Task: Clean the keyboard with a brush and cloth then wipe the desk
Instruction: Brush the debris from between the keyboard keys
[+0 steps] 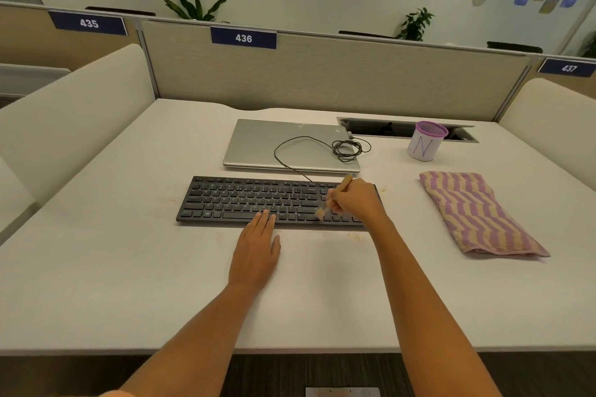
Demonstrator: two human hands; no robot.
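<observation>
A black keyboard (pixel 245 200) lies across the middle of the white desk (pixel 129 284). My right hand (pixel 356 200) is over its right end, shut on a small wooden brush (pixel 333 198) whose bristles touch the keys near the arrow cluster. My left hand (pixel 258 251) lies flat on the desk in front of the keyboard, fingers together, fingertips touching its front edge near the space bar. A folded pink-and-tan striped cloth (pixel 474 213) lies on the desk to the right, apart from both hands.
A shut silver laptop (pixel 258 145) sits behind the keyboard with a coiled black cable (pixel 346 148) on it. A white cup with a purple rim (pixel 425 145) stands at the back right by a cable slot (pixel 371 127). Crumbs (pixel 354 237) lie near the keyboard's front right.
</observation>
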